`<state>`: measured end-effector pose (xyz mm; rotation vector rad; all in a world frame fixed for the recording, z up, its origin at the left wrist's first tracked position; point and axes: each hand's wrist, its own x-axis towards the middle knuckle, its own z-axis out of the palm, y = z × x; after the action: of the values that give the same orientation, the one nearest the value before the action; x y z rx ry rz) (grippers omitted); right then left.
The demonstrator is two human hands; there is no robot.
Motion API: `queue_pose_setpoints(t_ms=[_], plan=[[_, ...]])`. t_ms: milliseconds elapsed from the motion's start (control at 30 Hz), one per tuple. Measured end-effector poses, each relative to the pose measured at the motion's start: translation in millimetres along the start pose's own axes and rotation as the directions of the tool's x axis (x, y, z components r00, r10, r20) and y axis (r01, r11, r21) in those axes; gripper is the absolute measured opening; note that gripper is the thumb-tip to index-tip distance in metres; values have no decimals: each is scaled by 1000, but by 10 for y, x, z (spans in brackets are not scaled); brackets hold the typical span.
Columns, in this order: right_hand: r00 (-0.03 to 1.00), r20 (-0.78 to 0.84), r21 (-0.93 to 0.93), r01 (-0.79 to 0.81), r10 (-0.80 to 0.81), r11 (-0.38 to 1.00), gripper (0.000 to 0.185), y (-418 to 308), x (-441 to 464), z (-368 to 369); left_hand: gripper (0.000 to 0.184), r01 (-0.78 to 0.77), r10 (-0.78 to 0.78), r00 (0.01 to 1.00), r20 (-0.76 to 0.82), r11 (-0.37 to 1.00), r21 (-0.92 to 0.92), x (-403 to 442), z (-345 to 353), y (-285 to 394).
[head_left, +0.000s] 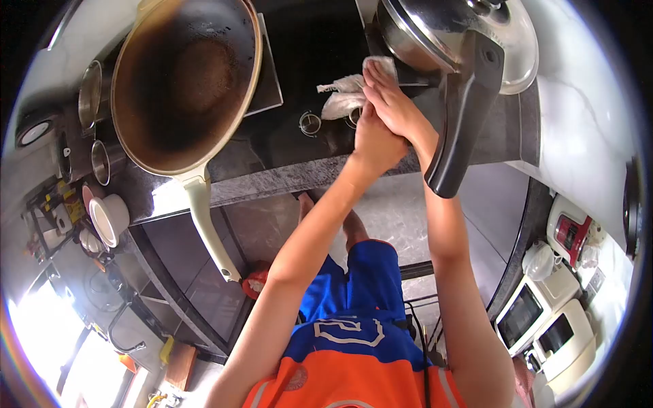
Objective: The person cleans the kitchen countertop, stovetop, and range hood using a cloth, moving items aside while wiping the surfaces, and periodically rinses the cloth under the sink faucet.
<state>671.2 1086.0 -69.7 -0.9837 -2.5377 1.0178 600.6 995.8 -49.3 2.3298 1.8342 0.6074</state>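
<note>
A crumpled white cloth (343,103) lies on the black glass cooktop (299,41). My right hand (391,102) presses on the cloth, its fingers held together and pointing away from me. Tucked against it from below, my left hand (379,141) is by the cloth's near side and a control knob. One digit of the left hand shows by the cloth; its other fingers are hidden under the right hand. Another round knob (309,124) is to their left. The black handle (466,115) of a metal pressure cooker (422,41) reaches out over my right forearm.
A large frying pan (187,81), browned inside, is at the left, its cream handle (211,228) extending past the counter edge (272,178). A white bowl (109,219) stands beyond the counter's left end. Microwave-like appliances (537,306) are at the lower right.
</note>
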Motion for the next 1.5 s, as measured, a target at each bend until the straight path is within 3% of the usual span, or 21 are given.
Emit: queue_pose_setpoints(t_ms=[100,167,233,300,333,367,400,467,500,533,567,633,767,833,900,967,1000,1067,1233,1400,1500], plan=[[999,33,-13,-8,8,1000,58,59,206,-65,47,96,-88,994,-64,988,125,89,97,37],[958,-20,-382,258,-287,887,53,364,506,52,52,181,-183,983,23,981,75,255,263,-63],[937,10,-468,313,-349,826,50,238,522,-100,55,209,-210,978,5,975,80,348,354,-66],[951,-63,-340,264,-302,902,49,201,273,-66,57,265,-270,960,79,962,69,282,283,156],[960,-132,-210,218,-249,953,48,206,135,-71,64,249,-290,879,378,956,154,260,186,296],[964,-143,-226,187,-222,956,49,197,-62,-86,63,125,-309,894,325,868,481,155,357,464],[976,-123,-260,141,-178,955,50,159,-299,-114,61,13,-326,906,270,659,752,48,538,631],[984,-86,-334,118,-155,935,50,161,-440,-169,58,-187,-351,910,222,129,974,-150,1034,629],[985,-68,-368,125,-161,921,51,175,-423,-164,58,-11,-266,947,179,532,847,-241,1263,515],[984,-63,-436,124,-167,891,51,157,-333,-199,59,118,-204,973,107,840,530,-327,1368,477],[977,-68,-387,163,-204,908,52,125,-157,-265,57,290,-316,943,108,935,202,69,600,566],[958,-73,-272,249,-278,930,53,273,127,-242,67,302,-302,881,365,952,58,356,200,383],[973,-89,-150,196,-211,969,57,179,-305,-131,62,235,-283,949,136,928,289,-47,365,642],[995,-58,-206,67,-80,976,56,-169,-737,-110,67,297,-285,924,255,955,-9,-370,186,843],[977,-213,-260,-73,17,963,55,-410,-1030,207,66,190,-206,957,203,977,93,-814,275,842],[967,-233,-218,-154,102,964,54,-771,-1103,388,65,256,-265,927,265,964,70,-1176,277,733],[963,-246,-121,-141,108,983,51,-881,-1137,601,60,382,-365,912,185,922,-66,-1330,162,646],[973,-217,48,-74,82,996,51,-1246,-1062,982,59,471,-459,881,113,876,-107,-1599,-45,419],[977,-138,-93,152,-164,984,61,-1657,-486,1465,57,437,-437,898,61,900,13,-1887,-309,-403],[981,-153,-368,53,-117,928,71,-1538,414,1546,55,371,-371,929,-1,928,-3,-1567,-433,-1159],[961,-255,-343,15,-108,939,63,-1381,904,1579,49,333,-333,943,1,942,-42,-1250,-528,-1501]])
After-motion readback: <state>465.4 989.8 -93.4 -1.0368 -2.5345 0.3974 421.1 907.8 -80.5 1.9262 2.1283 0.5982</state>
